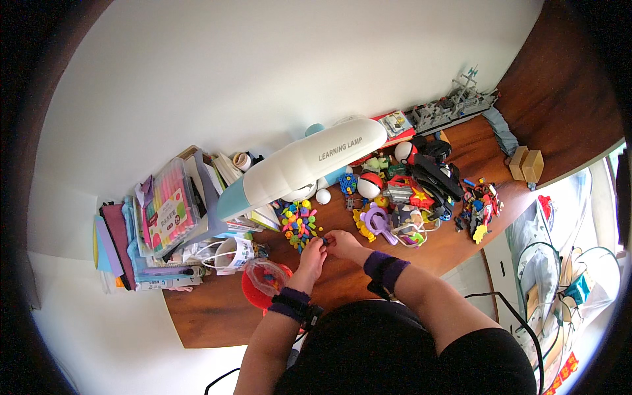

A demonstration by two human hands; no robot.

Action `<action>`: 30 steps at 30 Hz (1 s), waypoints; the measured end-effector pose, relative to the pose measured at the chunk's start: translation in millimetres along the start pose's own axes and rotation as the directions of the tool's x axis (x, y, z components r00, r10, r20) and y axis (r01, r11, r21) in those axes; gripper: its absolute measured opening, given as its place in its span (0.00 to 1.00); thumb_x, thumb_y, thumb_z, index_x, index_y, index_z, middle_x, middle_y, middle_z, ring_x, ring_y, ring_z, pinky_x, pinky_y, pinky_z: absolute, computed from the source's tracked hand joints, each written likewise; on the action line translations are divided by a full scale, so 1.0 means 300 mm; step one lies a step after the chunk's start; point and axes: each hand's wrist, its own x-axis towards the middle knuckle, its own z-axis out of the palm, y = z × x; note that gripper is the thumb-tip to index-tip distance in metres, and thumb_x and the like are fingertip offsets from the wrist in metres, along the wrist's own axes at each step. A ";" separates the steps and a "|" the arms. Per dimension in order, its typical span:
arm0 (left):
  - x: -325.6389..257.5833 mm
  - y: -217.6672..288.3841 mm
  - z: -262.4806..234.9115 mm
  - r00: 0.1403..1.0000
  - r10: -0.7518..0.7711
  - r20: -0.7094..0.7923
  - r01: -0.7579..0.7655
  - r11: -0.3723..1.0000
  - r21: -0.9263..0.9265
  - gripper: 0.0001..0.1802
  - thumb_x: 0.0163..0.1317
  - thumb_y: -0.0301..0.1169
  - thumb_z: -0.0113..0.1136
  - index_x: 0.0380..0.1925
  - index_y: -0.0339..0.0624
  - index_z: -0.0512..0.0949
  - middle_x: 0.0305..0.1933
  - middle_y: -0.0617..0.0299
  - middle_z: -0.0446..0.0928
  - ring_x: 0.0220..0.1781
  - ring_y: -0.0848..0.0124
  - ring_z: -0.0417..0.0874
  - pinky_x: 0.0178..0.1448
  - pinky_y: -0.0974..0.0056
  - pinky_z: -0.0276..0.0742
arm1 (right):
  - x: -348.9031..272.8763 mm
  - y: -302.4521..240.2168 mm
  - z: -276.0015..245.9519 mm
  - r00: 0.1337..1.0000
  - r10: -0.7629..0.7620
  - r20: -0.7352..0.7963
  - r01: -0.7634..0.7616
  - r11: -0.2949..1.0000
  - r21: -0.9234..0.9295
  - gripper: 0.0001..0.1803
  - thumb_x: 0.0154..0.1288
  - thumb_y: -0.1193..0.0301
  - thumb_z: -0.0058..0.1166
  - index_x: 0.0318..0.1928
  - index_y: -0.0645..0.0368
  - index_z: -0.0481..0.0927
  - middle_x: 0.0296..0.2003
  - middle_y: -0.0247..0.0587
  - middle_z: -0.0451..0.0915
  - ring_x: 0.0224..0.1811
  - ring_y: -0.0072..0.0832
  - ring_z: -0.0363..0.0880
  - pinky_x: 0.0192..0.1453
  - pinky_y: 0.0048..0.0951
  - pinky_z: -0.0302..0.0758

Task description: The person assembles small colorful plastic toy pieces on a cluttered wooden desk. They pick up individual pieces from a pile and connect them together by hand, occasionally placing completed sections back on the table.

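Note:
My left hand (pixel 312 257) and my right hand (pixel 343 245) meet over the near part of the wooden desk (pixel 224 322). Their fingertips pinch together around something small and dark, perhaps bluish, too small to make out. Just beyond my left hand lies a heap of small bright toy pieces (pixel 299 222) in yellow, pink, green and blue. Beside my left wrist stands a red round container (pixel 250 289) with a clear plastic bag (pixel 266 275) in its mouth. To the right of my hands is a purple ring-shaped toy with a handle (pixel 378 222).
A white and teal lamp (pixel 296 164) reaches over the desk. Stacked books and a clear case of pens (pixel 172 214) crowd the left. Red-and-white balls (pixel 370 185), a black toy (pixel 438 181) and loose building bricks (pixel 479 204) lie right. A grey brick-built ship (pixel 454 108) stands behind.

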 end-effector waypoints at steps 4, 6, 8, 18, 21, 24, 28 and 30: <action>-0.022 -0.006 -0.023 0.999 0.013 0.049 -0.014 1.000 0.010 0.10 0.64 0.34 0.52 0.44 0.46 0.72 0.42 0.68 0.74 0.45 0.73 0.73 0.53 0.64 0.67 | -0.041 -0.016 -0.013 1.000 -0.001 0.005 0.000 1.000 0.026 0.19 0.50 0.66 0.61 0.43 0.60 0.79 0.40 0.46 0.82 0.42 0.36 0.81 0.47 0.33 0.76; -0.075 0.023 -0.004 0.997 0.038 0.068 -0.040 0.999 0.032 0.12 0.64 0.33 0.52 0.46 0.45 0.71 0.43 0.67 0.74 0.45 0.73 0.74 0.53 0.65 0.68 | -0.065 -0.040 -0.029 1.000 0.014 -0.019 -0.012 0.993 0.118 0.17 0.51 0.67 0.61 0.42 0.60 0.79 0.38 0.45 0.82 0.41 0.34 0.81 0.46 0.32 0.76; -0.121 0.051 0.013 0.994 0.072 0.084 -0.077 0.995 0.063 0.14 0.64 0.33 0.53 0.49 0.43 0.71 0.44 0.66 0.74 0.45 0.72 0.75 0.52 0.66 0.69 | -0.077 -0.073 -0.047 0.999 0.006 -0.035 -0.001 0.987 0.163 0.16 0.52 0.67 0.60 0.41 0.60 0.80 0.36 0.44 0.82 0.40 0.32 0.81 0.45 0.31 0.77; -0.363 0.144 0.008 0.959 0.225 0.169 -0.223 0.974 -0.034 0.14 0.63 0.31 0.53 0.48 0.41 0.73 0.45 0.64 0.75 0.46 0.73 0.75 0.54 0.67 0.70 | -0.145 -0.280 -0.088 0.982 -0.177 -0.069 0.184 0.977 0.108 0.11 0.55 0.72 0.61 0.39 0.62 0.79 0.31 0.38 0.82 0.33 0.23 0.81 0.39 0.25 0.77; -0.403 0.138 -0.064 0.950 0.263 0.165 -0.248 0.963 -0.106 0.14 0.63 0.31 0.53 0.48 0.41 0.73 0.45 0.64 0.75 0.47 0.72 0.75 0.55 0.67 0.70 | -0.176 -0.354 -0.061 0.970 -0.240 -0.027 0.241 0.964 0.115 0.11 0.55 0.73 0.61 0.39 0.62 0.79 0.31 0.38 0.82 0.33 0.23 0.81 0.39 0.24 0.77; -0.479 0.139 -0.122 0.940 0.308 0.144 -0.284 0.944 -0.167 0.13 0.63 0.31 0.53 0.47 0.41 0.73 0.45 0.63 0.75 0.47 0.71 0.76 0.55 0.66 0.70 | -0.192 -0.400 -0.012 0.951 -0.310 0.024 0.306 0.946 0.105 0.10 0.55 0.73 0.61 0.38 0.62 0.79 0.31 0.38 0.82 0.33 0.23 0.81 0.39 0.24 0.77; -0.533 0.124 -0.232 0.914 0.367 0.172 -0.320 0.914 -0.251 0.15 0.64 0.30 0.51 0.50 0.37 0.71 0.45 0.62 0.75 0.46 0.72 0.76 0.52 0.68 0.72 | -0.188 -0.442 0.077 0.920 -0.374 0.120 0.358 0.924 0.134 0.10 0.56 0.75 0.60 0.39 0.64 0.79 0.32 0.40 0.82 0.34 0.23 0.81 0.41 0.24 0.77; -0.542 0.126 -0.301 0.897 0.381 0.223 -0.311 0.905 -0.291 0.18 0.64 0.29 0.50 0.53 0.34 0.69 0.45 0.59 0.76 0.45 0.72 0.77 0.52 0.69 0.72 | -0.199 -0.489 0.118 0.914 -0.370 0.167 0.347 0.925 0.154 0.10 0.57 0.77 0.58 0.41 0.65 0.78 0.33 0.41 0.82 0.36 0.23 0.81 0.42 0.24 0.76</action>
